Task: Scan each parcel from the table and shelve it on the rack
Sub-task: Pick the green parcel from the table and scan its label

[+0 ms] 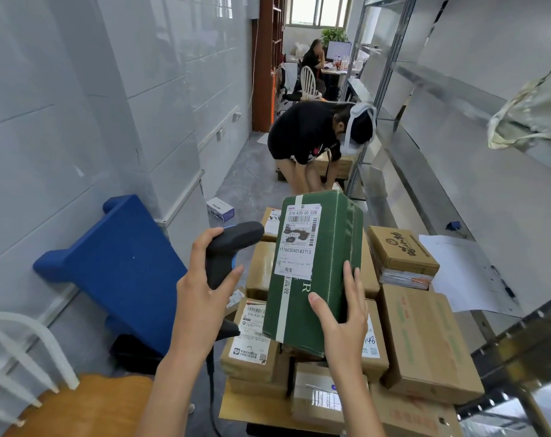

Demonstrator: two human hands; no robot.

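A green parcel (321, 263) with a white shipping label is held tilted above a pile of brown cardboard parcels (422, 335). My right hand (343, 313) grips its lower right corner, thumb on the front face and fingers along the side. My left hand (201, 282) holds a black barcode scanner (226, 250) by its handle, its head aimed at the label from the left. The metal rack (456, 99) runs along the right, with a pale bagged parcel (529, 111) on an upper shelf.
A blue padded object (119, 266) leans against the left wall. A white chair with an orange seat (78, 402) stands at lower left. Another person (318, 137) bends over boxes in the aisle ahead. A white sheet (466, 272) lies on a rack shelf.
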